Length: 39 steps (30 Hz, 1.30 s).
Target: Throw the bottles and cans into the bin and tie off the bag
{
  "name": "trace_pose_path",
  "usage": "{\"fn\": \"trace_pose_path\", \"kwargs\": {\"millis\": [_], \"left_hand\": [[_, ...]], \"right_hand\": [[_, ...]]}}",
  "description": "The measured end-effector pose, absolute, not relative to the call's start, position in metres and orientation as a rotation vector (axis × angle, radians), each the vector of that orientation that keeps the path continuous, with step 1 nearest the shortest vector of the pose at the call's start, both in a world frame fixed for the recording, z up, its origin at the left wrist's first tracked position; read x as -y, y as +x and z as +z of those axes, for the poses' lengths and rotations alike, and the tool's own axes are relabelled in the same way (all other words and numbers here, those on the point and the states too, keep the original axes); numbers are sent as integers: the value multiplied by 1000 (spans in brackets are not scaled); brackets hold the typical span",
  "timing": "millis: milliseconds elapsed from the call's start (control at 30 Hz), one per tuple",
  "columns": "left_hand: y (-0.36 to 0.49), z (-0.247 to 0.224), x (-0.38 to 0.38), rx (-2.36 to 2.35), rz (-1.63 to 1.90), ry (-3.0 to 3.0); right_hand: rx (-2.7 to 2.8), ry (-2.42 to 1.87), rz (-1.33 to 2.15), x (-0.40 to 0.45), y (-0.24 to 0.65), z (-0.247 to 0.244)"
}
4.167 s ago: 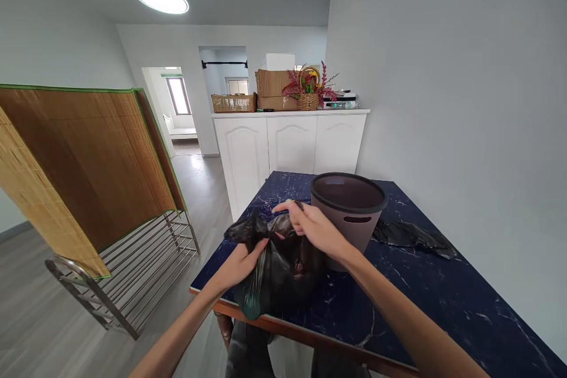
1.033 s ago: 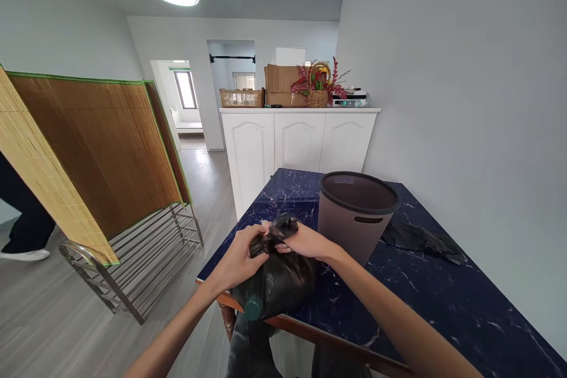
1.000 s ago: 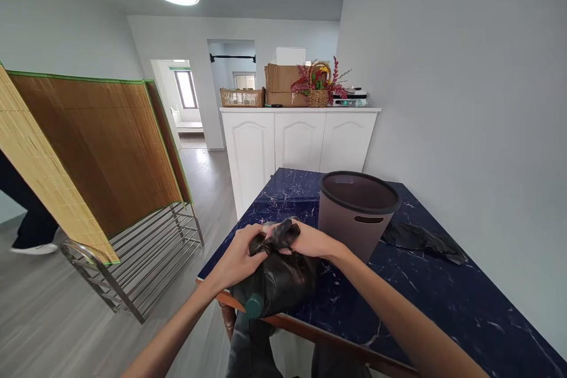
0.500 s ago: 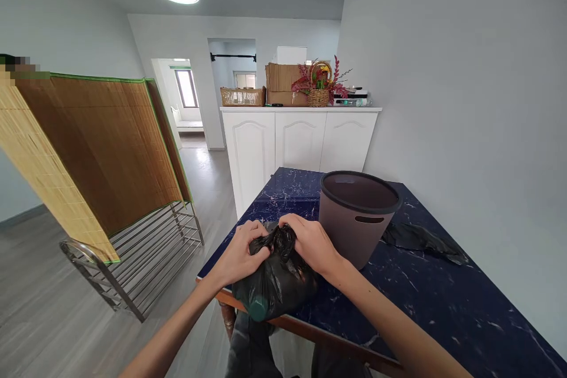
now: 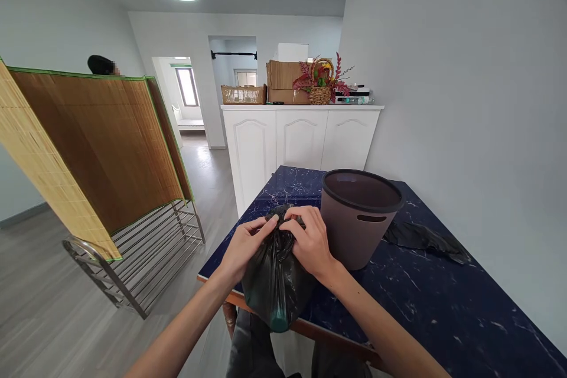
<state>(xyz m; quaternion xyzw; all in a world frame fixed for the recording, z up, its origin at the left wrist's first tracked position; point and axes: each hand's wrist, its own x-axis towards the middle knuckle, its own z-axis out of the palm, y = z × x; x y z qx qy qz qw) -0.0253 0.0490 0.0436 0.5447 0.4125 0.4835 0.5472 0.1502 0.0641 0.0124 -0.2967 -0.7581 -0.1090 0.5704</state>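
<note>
A filled black garbage bag (image 5: pixel 277 283) rests at the near edge of the dark blue marbled table (image 5: pixel 425 301), bulging slightly over the rim. Something green shows through the thin plastic at its bottom. My left hand (image 5: pixel 248 242) pinches the gathered neck of the bag from the left, thumb on top. From the right, my right hand (image 5: pixel 308 239) grips the same neck with bent fingers. Just beyond my right hand stands an upright brownish trash can (image 5: pixel 349 236) with a black rim and a slot handle. No bag lines its visible inside.
A flat black plastic bag (image 5: pixel 425 240) lies right of the can near the wall. On the left, a bamboo mat (image 5: pixel 101 147) hangs over a metal rack (image 5: pixel 150 254); a person's head (image 5: pixel 101 65) shows behind it. A white cabinet (image 5: pixel 301 136) carries boxes and a flower basket (image 5: pixel 319 94).
The garbage bag has turned, its green content shifting right and down. My hands have shifted their hold on its neck and drawn closer together. The person behind the mat has moved right.
</note>
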Motion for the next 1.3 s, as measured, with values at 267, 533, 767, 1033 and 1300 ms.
{"fn": "trace_pose_path", "kwargs": {"millis": [267,533,767,1033,1300], "left_hand": [[-31,40,-53,-883,1191,1060],[-47,21,-73,-919,1267,1033],[-69,-5,-90,-1121,1413,1094],[-57,16,-66,-956,1371,1163],[-76,14,-49,-1016,1320,1300]], "right_hand": [[1873,-548,-323,-51,162,2],[1830,-696,-140,-30,181,-40],[1821,-872,38,-14,200,-74],[1759,-1072,422,-17,161,-28],[2281,-1252,50,-34,108,-15]]}}
